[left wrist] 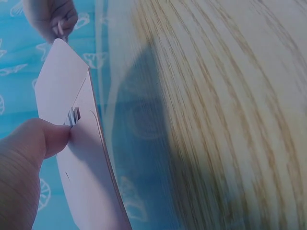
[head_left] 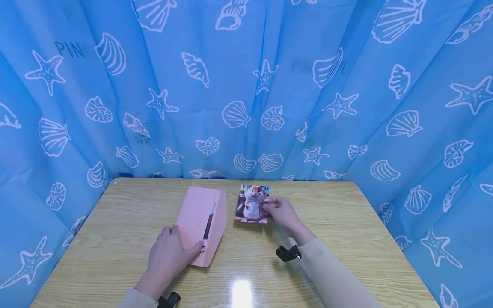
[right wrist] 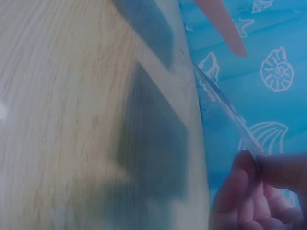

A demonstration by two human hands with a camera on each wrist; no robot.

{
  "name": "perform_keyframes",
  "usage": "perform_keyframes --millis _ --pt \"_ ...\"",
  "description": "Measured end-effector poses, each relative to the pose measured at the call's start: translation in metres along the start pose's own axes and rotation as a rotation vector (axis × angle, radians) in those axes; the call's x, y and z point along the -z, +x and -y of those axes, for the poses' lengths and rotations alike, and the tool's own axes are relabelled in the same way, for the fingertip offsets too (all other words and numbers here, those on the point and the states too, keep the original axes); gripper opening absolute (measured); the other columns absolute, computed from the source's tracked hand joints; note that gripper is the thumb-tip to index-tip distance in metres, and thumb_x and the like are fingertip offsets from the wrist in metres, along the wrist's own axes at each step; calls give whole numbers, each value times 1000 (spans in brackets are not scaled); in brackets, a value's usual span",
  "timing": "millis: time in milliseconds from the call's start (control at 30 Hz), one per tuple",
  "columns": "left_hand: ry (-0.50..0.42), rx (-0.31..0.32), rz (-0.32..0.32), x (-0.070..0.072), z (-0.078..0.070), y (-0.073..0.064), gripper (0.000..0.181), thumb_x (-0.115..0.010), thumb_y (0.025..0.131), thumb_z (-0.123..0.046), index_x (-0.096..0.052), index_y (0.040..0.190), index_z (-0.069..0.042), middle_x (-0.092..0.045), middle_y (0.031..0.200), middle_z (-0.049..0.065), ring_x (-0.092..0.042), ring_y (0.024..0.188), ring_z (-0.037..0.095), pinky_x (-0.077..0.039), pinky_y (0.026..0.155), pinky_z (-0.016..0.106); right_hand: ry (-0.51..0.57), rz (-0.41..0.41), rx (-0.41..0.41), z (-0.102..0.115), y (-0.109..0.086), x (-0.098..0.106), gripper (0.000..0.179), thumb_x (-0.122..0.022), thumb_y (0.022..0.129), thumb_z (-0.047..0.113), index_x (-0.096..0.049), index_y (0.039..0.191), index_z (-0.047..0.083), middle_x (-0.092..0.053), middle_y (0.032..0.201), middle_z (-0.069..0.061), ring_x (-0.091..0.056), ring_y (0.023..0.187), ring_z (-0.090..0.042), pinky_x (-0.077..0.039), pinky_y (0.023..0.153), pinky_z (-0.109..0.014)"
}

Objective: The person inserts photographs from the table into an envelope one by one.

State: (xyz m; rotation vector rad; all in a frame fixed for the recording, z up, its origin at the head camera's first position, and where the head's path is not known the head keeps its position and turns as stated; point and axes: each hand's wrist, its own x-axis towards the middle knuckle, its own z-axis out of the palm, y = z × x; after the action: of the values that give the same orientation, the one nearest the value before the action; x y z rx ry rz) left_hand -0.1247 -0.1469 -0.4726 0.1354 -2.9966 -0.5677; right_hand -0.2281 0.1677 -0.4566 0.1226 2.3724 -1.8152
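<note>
My left hand (head_left: 169, 255) grips a pink envelope (head_left: 194, 209) by its lower side, the thumb lying at the opening. The flap stands raised on the right, and a strip of printed picture cards (head_left: 208, 224) shows inside. In the left wrist view, the thumb presses the envelope (left wrist: 86, 158) near the card edges. My right hand (head_left: 284, 215) pinches a square picture card (head_left: 252, 205) printed with a hamster-like animal, by its right edge. The right wrist view shows this card (right wrist: 225, 105) nearly edge-on between thumb and fingers, held above the table with its shadow below.
A wood-grain table (head_left: 319, 205) lies under both hands, with a bright light reflection near its front. Behind it hangs a blue curtain (head_left: 246, 85) with white shells and starfish. Black wrist devices (head_left: 288, 253) are worn on both wrists.
</note>
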Motion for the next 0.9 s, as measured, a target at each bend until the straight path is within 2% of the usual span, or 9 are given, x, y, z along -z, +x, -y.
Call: perform_keyframes --millis 200,467,633,900 --pt "5 22 16 0 0 1 102 -66 70 -73 -54 115 17 -54 98 23 -53 80 29 -50 65 47 50 -51 28 10 -1 -3 18 -59 95 6 -54 110 -3 -64 92 -15 -66 79 -19 -54 75 -41" --pt "14 41 40 -1 -1 2 104 -64 69 -76 -54 116 16 -54 99 23 -53 79 29 -50 65 47 111 -102 60 24 -5 -9 23 -61 94 8 -52 113 -4 -60 95 -15 -64 79 -19 -55 75 -36" --pt "14 53 55 0 -1 2 106 -64 68 -77 -54 117 16 -54 98 22 -52 78 28 -51 66 47 194 -98 73 31 -7 -13 26 -63 93 5 -51 112 -6 -60 94 -17 -65 74 -20 -55 76 -39" --pt "13 51 54 0 -1 2 106 -64 68 -78 -54 115 17 -53 96 21 -50 78 27 -50 65 47 233 -67 62 36 -10 -18 31 -65 92 5 -49 116 -6 -59 94 -16 -65 75 -21 -54 80 -42"
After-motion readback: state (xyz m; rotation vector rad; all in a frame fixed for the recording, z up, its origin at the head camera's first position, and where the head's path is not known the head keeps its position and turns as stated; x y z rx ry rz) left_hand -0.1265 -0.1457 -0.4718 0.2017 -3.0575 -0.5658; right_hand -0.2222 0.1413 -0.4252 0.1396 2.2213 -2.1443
